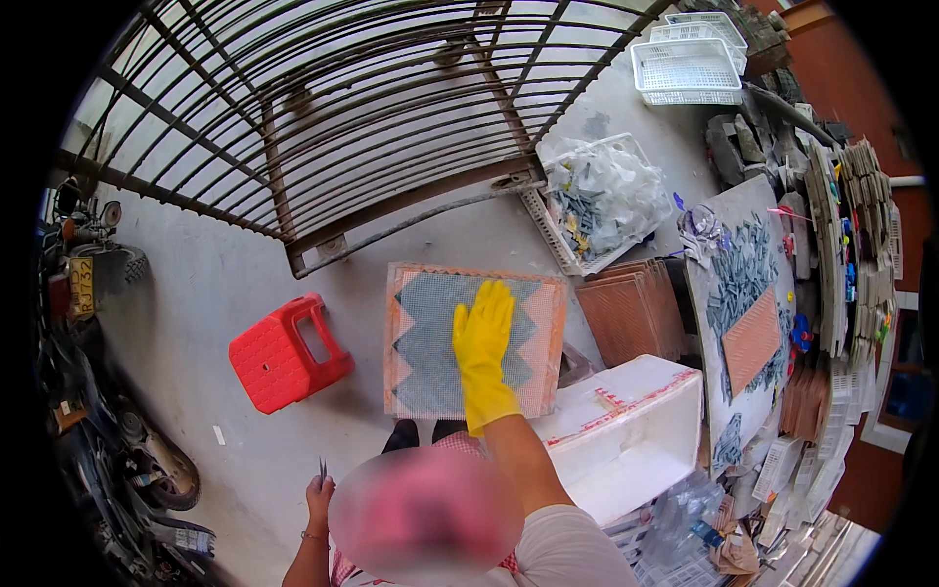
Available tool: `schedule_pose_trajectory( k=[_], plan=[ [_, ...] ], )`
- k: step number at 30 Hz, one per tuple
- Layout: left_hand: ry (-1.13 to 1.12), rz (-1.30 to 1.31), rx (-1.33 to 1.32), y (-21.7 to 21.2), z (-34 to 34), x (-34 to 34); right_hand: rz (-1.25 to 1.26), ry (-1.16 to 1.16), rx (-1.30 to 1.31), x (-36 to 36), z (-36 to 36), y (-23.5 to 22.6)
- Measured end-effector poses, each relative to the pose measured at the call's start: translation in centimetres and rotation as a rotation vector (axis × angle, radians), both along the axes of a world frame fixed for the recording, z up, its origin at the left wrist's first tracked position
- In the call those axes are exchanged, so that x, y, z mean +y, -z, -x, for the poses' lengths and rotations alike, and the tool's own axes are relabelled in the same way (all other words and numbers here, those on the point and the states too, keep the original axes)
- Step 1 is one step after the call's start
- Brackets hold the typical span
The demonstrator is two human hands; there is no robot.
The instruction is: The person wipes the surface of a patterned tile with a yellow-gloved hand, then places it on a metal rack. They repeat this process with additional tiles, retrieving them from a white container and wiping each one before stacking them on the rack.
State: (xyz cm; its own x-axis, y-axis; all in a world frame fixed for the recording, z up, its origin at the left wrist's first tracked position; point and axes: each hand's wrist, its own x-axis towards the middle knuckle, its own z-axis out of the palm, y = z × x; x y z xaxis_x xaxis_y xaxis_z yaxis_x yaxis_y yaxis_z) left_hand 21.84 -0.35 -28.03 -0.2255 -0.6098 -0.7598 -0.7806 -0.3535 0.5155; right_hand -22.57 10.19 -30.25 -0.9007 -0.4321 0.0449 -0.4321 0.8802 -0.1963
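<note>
A square panel [416, 377] lies in front of me, with a grey-green zigzag-edged field of small tiles, pinkish mesh at its sides and an orange-brown border. My right hand [484, 328], in a yellow rubber glove, rests flat on its upper middle, fingers stretched toward the far edge. The glove hides part of the pattern. Down at the left, away from the panel, my bare left hand [319, 495] is closed around slim dark tweezers [323, 470], whose two points stick up apart.
A red plastic stool [284, 357] stands left of the panel; a white foam box [626, 430] is close on the right. Beyond are a metal rack [391, 210], a crate [606, 201] of plastic and tile pieces, and a board [719, 323] of loose grey strips. Motorcycles [137, 440] line the left.
</note>
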Motion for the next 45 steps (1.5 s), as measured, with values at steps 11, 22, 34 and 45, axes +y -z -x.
schedule_pose_trajectory(
  k=[11,22,34,45],
  plan=[
    [-0.012,-0.109,-0.046,-2.6,3.2,-1.1,0.161,-0.397,0.081,-7.2,0.6,1.4],
    [-0.032,-0.112,-0.038,-2.8,5.5,-2.3,-0.070,-0.494,-0.309,7.1,-7.2,-0.9],
    [-0.417,-0.232,0.085,2.1,17.5,-4.5,0.220,-0.477,-0.122,-3.1,-6.7,0.9],
    [-0.260,-0.170,0.203,1.0,18.7,-4.3,0.070,-0.515,-0.362,9.9,-8.0,-0.4]
  ],
)
